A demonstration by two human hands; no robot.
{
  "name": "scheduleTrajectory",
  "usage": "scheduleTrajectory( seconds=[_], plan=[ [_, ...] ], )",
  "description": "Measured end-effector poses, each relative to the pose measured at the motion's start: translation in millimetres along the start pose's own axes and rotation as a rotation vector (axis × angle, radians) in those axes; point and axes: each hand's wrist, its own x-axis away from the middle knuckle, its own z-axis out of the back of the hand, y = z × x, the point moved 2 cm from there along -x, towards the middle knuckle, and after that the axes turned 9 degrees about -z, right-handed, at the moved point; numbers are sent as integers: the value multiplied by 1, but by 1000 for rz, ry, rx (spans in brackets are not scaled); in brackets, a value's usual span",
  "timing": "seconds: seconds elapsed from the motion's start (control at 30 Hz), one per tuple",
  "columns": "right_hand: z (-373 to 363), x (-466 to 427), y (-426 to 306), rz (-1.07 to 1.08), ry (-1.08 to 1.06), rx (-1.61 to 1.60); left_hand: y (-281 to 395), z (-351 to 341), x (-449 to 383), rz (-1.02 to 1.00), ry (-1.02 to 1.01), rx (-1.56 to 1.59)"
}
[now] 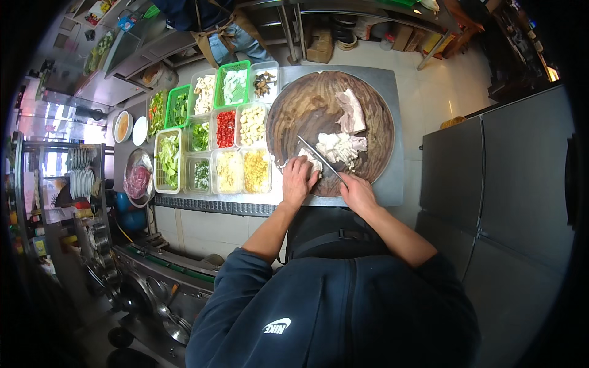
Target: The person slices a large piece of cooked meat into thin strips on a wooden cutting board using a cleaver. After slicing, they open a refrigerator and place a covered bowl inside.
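On a large round wooden chopping block (301, 108), my right hand (359, 193) grips the handle of a kitchen knife (322, 158), its blade pointing away to the left. My left hand (298, 179) presses with bent fingers on a piece of pale meat (312, 161), just left of the blade. Right of the knife lies a heap of sliced pale meat (340, 147). Farther back on the block rests a larger uncut slab of pale meat (351, 112). The piece under my left hand is partly hidden by the fingers.
Left of the block stand several tubs, among them chopped red chillies (225, 129), garlic cloves (252, 123) and a green basket (233, 84). A metal bowl (139, 177) holds red meat. A person in an apron (230, 34) stands behind the table; a grey cabinet (453, 161) is at right.
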Motion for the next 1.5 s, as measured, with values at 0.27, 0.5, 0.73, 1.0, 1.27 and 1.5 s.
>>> scheduleTrajectory(
  seconds=[0.27, 0.5, 0.73, 1.0, 1.27, 1.5],
  plan=[
    [9, 2, -3, 24, -22, 53, -13, 3, -11, -143, -20, 24],
    [30, 24, -33, 44, 0, 141, -20, -1, -16, -174, -79, 35],
    [33, 31, -33, 20, -17, 177, -24, -6, -15, -159, -38, 100],
    [14, -3, -46, 18, -52, 192, -26, -10, -14, -134, -20, 144],
    [26, 24, -40, -49, -110, 245, -28, -8, -11, -123, -40, 147],
    [1, -21, -53, -32, -87, 245, -26, -9, -16, -108, -58, 177]
  ],
)
